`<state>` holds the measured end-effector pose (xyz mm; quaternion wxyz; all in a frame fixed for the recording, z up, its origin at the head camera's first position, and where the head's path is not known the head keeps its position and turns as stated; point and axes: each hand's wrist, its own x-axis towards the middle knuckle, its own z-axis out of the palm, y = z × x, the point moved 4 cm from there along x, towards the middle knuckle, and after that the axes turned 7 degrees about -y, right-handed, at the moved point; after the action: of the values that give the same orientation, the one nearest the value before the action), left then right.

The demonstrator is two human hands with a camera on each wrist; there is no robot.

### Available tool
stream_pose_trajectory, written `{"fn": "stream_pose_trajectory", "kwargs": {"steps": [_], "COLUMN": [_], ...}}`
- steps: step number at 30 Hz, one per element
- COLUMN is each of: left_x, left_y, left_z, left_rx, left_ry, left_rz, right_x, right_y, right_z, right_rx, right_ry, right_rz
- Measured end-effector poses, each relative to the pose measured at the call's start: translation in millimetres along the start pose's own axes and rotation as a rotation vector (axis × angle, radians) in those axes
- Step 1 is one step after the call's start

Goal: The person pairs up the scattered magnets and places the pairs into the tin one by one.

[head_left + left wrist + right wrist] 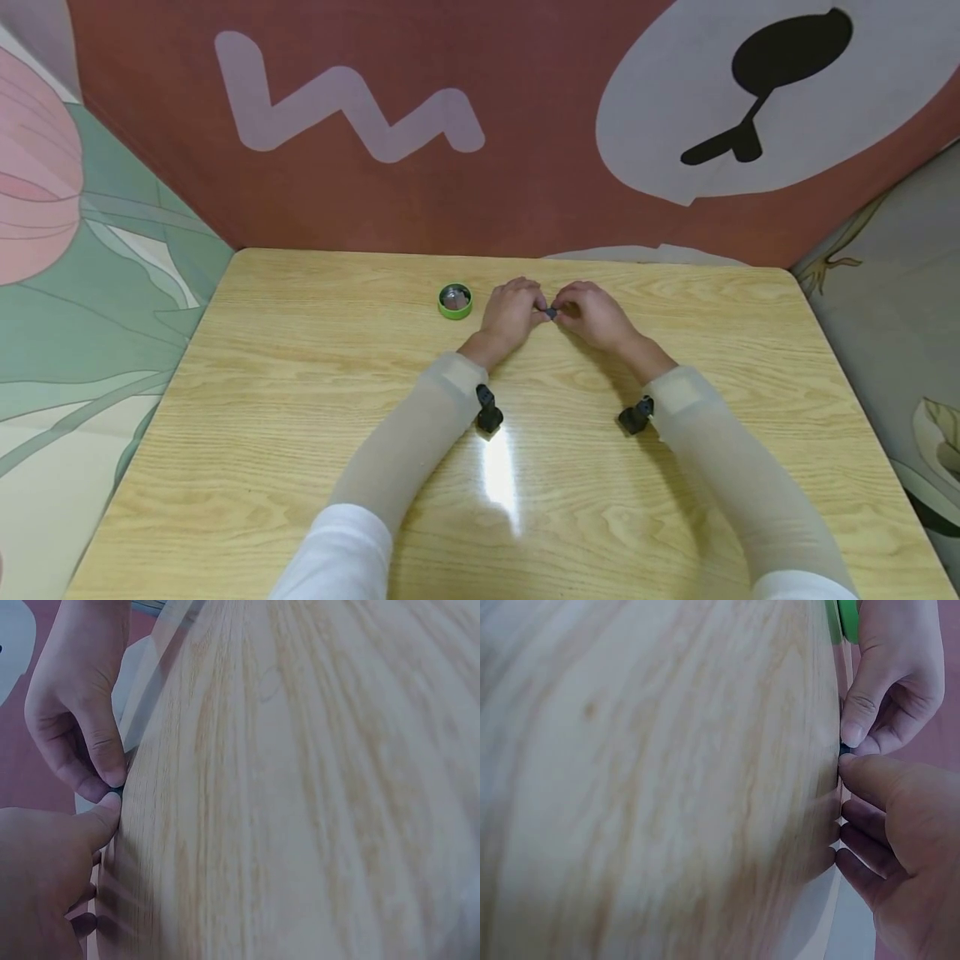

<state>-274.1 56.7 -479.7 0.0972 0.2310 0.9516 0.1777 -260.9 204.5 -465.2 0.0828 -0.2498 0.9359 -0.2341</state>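
A small dark piece [551,313] sits between the fingertips of both hands, near the back of the table. My left hand [513,312] pinches it from the left with thumb and finger. From the other side, my right hand [592,315] pinches it too, thumb against finger. Both wrist views show the two thumbs meeting at the dark piece [845,748], low over the tabletop. Most of it is covered by fingers, and I cannot tell what kind of thing it is. Left of my left hand stands a round green tin [454,313] holding several small greyish pieces [453,298].
The wooden table [315,400] runs back to a reddish-brown patterned backdrop [420,208]. Patterned cloths hang at the left and right sides. A small black camera [489,410] is strapped at my left wrist, another camera [636,416] at my right.
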Motion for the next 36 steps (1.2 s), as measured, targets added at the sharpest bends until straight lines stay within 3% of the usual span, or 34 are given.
{"fn": "stream_pose_trajectory", "kwargs": {"steps": [20, 36], "left_x": [-0.1, -4.4], "left_y": [-0.5, -1.2], "left_z": [0.8, -2.7], "left_rx": [0.012, -0.029], "left_ry": [-0.004, 0.033], "left_rz": [0.010, 0.066], "right_x": [2.4, 1.3], "right_y": [1.9, 2.4], "right_z": [0.6, 0.8], "right_rx": [-0.020, 0.001], "right_ry": [0.005, 0.023], "right_rz": [0.006, 0.011]}}
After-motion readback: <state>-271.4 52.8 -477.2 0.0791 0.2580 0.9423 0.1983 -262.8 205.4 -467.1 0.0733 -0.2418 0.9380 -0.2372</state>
